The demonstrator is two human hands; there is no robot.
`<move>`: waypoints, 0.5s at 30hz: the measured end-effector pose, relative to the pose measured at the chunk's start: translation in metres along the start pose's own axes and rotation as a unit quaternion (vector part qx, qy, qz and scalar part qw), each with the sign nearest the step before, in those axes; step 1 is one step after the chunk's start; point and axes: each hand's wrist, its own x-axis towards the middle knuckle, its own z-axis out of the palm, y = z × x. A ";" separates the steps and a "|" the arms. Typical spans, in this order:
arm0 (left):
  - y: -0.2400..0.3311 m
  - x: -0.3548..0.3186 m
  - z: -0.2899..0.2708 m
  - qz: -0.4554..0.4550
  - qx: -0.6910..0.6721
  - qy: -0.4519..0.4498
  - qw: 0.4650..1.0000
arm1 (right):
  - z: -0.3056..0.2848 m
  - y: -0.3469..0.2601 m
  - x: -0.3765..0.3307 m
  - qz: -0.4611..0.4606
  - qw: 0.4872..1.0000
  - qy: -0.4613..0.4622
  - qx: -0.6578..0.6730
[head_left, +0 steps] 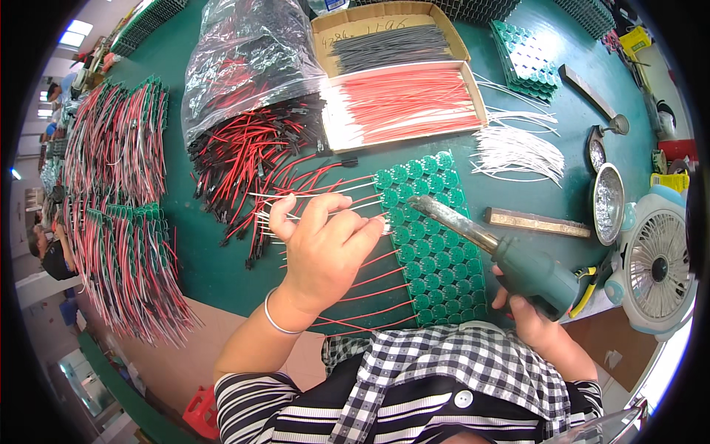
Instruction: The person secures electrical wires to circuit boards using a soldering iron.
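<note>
My left hand [325, 251] is closed in a pinch on several thin white wires [268, 223], whose ends reach the left edge of a green circuit board panel [442, 260]. Red wires [384, 289] stick out leftward from that same edge. My right hand [543, 325] grips a green soldering gun [531, 272] from below. The gun's metal tip rests over the panel's upper part, just right of my left fingertips; whether it touches the board, I cannot tell.
Behind lie a clear bag [248, 66] of red-black leads, a cardboard box [336, 137] of red and black wires, and loose white wires [518, 153]. To the right are a metal bar [538, 221], a metal dish [608, 203] and a fan [660, 268]. Wired boards [122, 214] hang over the left edge.
</note>
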 end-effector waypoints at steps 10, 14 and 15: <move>0.000 0.000 0.001 0.001 0.000 -0.001 1.000 | 0.002 0.003 -0.001 -0.003 0.999 -0.022 -0.024; -0.001 -0.001 0.002 0.005 0.001 -0.001 1.000 | 0.002 0.000 0.002 0.008 0.999 -0.022 -0.026; 0.000 -0.001 0.002 0.005 0.001 0.000 1.000 | 0.001 0.004 0.004 0.007 0.999 -0.022 -0.026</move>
